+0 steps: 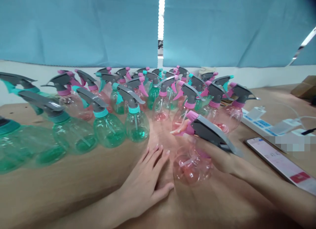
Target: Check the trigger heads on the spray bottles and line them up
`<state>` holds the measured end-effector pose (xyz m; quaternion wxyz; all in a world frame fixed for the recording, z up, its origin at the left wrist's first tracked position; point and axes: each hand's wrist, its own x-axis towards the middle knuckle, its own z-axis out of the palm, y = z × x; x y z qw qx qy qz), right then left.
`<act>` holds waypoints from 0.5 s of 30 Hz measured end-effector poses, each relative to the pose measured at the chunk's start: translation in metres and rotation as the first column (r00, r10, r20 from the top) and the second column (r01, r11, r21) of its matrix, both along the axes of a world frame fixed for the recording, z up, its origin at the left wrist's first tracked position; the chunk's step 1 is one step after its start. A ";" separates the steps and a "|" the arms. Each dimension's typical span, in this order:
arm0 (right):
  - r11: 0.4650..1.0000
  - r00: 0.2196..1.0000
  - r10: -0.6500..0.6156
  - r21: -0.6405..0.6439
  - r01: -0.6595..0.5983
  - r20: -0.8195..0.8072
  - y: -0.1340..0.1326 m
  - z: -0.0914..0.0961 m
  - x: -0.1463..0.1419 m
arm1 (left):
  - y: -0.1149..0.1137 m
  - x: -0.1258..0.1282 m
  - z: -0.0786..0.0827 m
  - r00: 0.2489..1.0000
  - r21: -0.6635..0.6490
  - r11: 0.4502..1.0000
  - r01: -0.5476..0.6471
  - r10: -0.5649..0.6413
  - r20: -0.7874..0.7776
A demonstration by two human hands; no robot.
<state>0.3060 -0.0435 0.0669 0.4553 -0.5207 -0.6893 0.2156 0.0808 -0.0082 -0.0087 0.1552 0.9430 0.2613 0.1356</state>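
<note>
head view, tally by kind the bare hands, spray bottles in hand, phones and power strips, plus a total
Bare hands, left hand and right hand: 2
Clear pink plastic spray bottle, in hand: 1
Flat rectangular dark-edged phone: 1
Long white power strip with blue sockets: 1
Total: 5

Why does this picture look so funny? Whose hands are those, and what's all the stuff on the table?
There's no robot here, just one person's two bare hands. The camera is worn on that person's head, pointing forward and down, so you look over their arms. The left hand is open and seems to rest on the table. The right hand holds a pink spray bottle near its top. Green spray bottles and other pink spray bottles stand beyond the hands. Over on the right are a phone and a power strip. Blue cloth hangs behind.
</note>
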 end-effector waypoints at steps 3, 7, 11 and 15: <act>1.000 1.000 0.020 -0.001 -0.020 -0.002 0.000 0.003 -0.003 | -0.001 0.001 0.001 0.999 0.009 1.000 -0.003 0.003 -0.038; 0.999 0.997 0.040 -0.004 -0.041 -0.065 0.000 0.002 -0.004 | -0.001 0.001 0.001 0.998 0.024 1.000 0.001 0.001 -0.058; 0.999 0.998 0.005 -0.039 -0.008 -0.068 0.000 -0.003 -0.001 | -0.001 0.000 0.000 1.000 0.029 1.000 0.008 -0.007 -0.030; 1.000 0.997 0.014 -0.025 -0.016 -0.071 -0.003 -0.003 0.001 | 0.000 -0.001 0.001 1.000 0.032 0.999 0.019 -0.018 -0.019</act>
